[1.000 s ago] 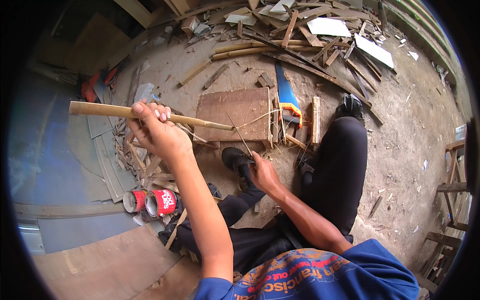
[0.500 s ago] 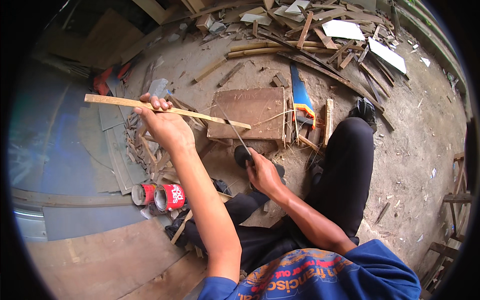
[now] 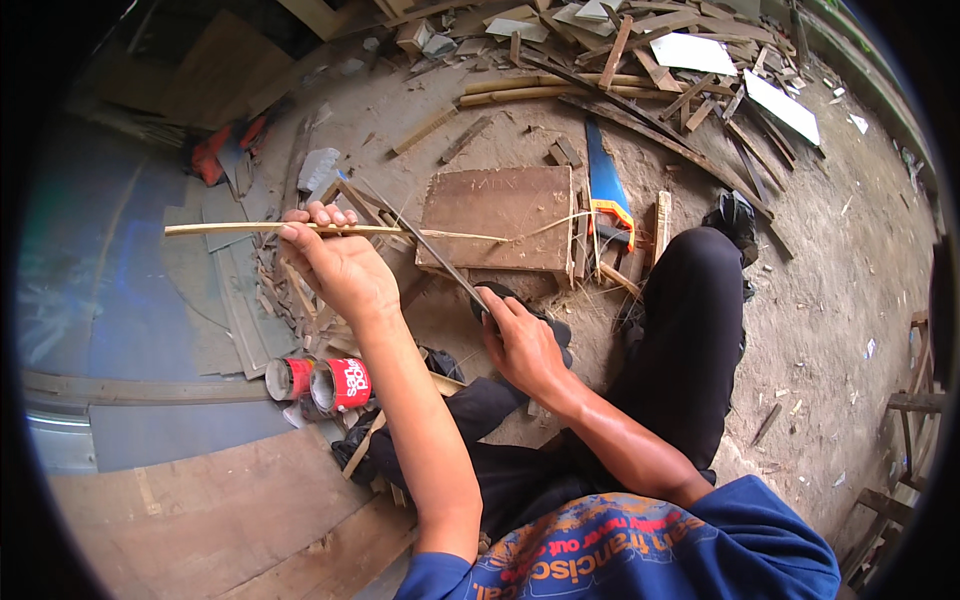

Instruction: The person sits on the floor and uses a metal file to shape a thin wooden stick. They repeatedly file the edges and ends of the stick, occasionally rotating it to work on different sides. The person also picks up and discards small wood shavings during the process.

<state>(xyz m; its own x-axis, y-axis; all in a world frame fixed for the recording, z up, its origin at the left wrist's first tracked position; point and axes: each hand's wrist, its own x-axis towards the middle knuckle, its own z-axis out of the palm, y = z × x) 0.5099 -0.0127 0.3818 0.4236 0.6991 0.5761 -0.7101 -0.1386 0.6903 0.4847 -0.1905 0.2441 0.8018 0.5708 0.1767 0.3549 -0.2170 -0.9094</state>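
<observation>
My left hand (image 3: pixel 345 268) is closed around a thin, pale bamboo strip (image 3: pixel 220 228), which lies roughly level across the view. Its right end reaches over a brown wooden box or block (image 3: pixel 490 205) on the ground. In my right hand (image 3: pixel 525 348) is a knife with a long, narrow blade (image 3: pixel 447 263), pointing up and to the left. The blade crosses the strip just right of my left fingers; whether it bites into the strip cannot be made out. My right fingers hide the knife's handle.
A handsaw (image 3: pixel 603 175) with a blue blade and orange-black handle lies right of the block. Two red cans (image 3: pixel 342 385) stand by my left forearm. Scrap wood (image 3: pixel 690 110) and white boards (image 3: pixel 780 108) are piled at the far side. My bent knee (image 3: pixel 700 270) rises at right.
The knife has slid left along the strip, closer to my left hand, with my right hand shifting slightly up. The strip has turned, so a narrower side of it shows.
</observation>
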